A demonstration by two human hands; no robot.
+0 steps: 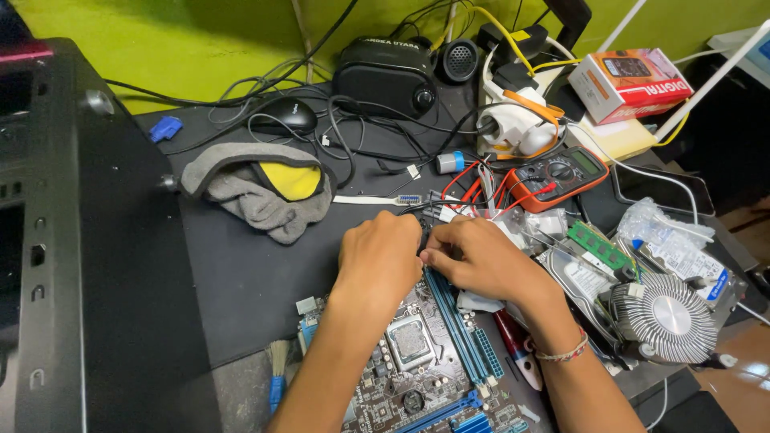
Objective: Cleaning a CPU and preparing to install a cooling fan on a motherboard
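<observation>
Pressing together at top edge of green computer motherboard with blue slots point(437, 369): left hand point(378, 258), right hand point(480, 258), fingers curled; grip contents hidden. Round finned metal cooler point(664, 317) nearby.

Your wall point(200, 32) at twelve o'clock: flat lime-green, evenly lit | your bench top point(241, 265) dead centre: black, matte, cable-strewn toward twelve | nine o'clock: a black computer case point(72, 240) stands tall beside you | four o'clock: brown floor point(742, 353) shows past the bench edge | light: soft, bright, no hard shadows
</observation>
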